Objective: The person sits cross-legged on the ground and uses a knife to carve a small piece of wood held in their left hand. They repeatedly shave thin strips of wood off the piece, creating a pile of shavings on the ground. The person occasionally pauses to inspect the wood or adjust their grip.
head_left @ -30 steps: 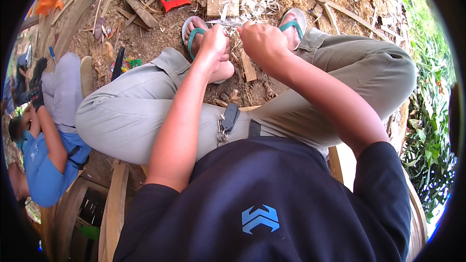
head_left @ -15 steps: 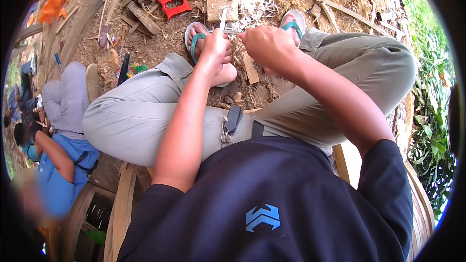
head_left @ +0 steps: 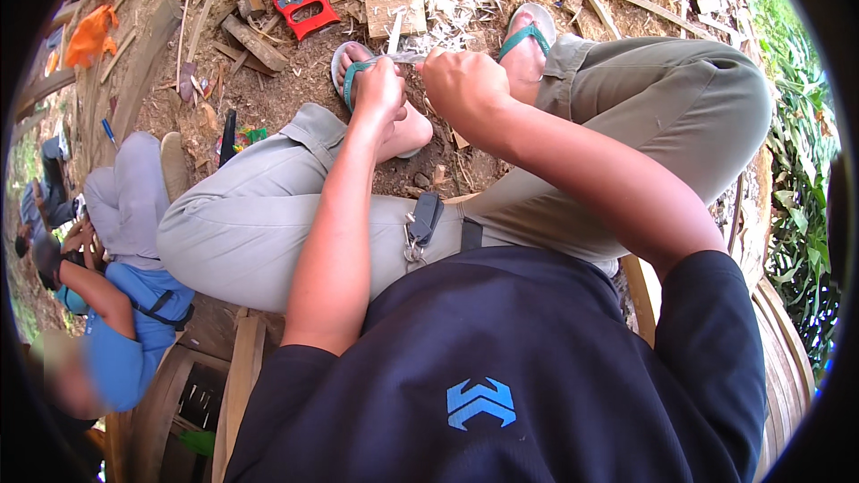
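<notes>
The left hand [head_left: 379,94] grips a pale, slender wooden stick [head_left: 395,34] at the far side, between the feet [head_left: 527,46], and the right hand [head_left: 467,85] closes on a thin, silvery, blade-like strip [head_left: 407,58] crossing it; compared with half a second ago, the right hand now covers most of a flat, tan wood offcut [head_left: 460,139] — a small shift, suggesting that work on the stick continues. Hard to make out: the stick's lower end and the strip's handle — both hidden in the fists.
</notes>
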`<state>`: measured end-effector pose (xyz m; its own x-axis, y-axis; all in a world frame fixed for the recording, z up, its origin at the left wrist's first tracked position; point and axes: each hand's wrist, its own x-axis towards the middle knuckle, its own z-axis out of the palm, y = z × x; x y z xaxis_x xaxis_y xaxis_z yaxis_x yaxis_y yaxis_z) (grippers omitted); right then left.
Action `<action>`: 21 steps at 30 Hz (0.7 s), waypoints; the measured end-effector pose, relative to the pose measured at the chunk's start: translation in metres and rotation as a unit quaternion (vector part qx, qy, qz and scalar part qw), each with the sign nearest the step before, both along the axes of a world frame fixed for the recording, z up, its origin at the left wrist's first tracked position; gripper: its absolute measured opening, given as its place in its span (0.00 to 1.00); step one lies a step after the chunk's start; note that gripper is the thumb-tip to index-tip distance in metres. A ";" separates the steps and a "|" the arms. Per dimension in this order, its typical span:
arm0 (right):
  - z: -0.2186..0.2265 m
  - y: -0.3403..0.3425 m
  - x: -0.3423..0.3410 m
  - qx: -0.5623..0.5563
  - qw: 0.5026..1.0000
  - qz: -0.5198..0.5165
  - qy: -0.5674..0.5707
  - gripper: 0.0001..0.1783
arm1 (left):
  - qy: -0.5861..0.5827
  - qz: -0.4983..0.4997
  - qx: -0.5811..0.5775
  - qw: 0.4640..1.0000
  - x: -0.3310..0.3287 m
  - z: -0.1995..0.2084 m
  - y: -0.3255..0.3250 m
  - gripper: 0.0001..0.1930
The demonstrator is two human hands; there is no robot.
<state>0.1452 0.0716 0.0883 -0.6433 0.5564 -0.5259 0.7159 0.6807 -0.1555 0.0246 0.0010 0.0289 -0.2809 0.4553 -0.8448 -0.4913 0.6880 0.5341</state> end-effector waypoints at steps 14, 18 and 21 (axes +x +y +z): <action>-0.001 0.014 -0.005 -0.014 0.997 0.057 0.040 0.12 | -0.020 -0.007 0.015 1.000 -0.013 0.025 0.009 0.06; -0.009 0.025 0.003 -0.045 0.995 0.086 0.036 0.15 | -0.003 -0.003 0.024 1.000 -0.003 0.028 0.018 0.07; -0.007 0.018 0.009 -0.015 0.996 0.082 0.044 0.10 | -0.030 -0.015 0.008 0.999 -0.001 0.017 0.014 0.07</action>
<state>0.1547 0.0893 0.0813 -0.7684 0.4246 -0.4789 0.5780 0.7817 -0.2343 0.0237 0.0149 0.0458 -0.2149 0.4772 -0.8521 -0.5020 0.6944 0.5155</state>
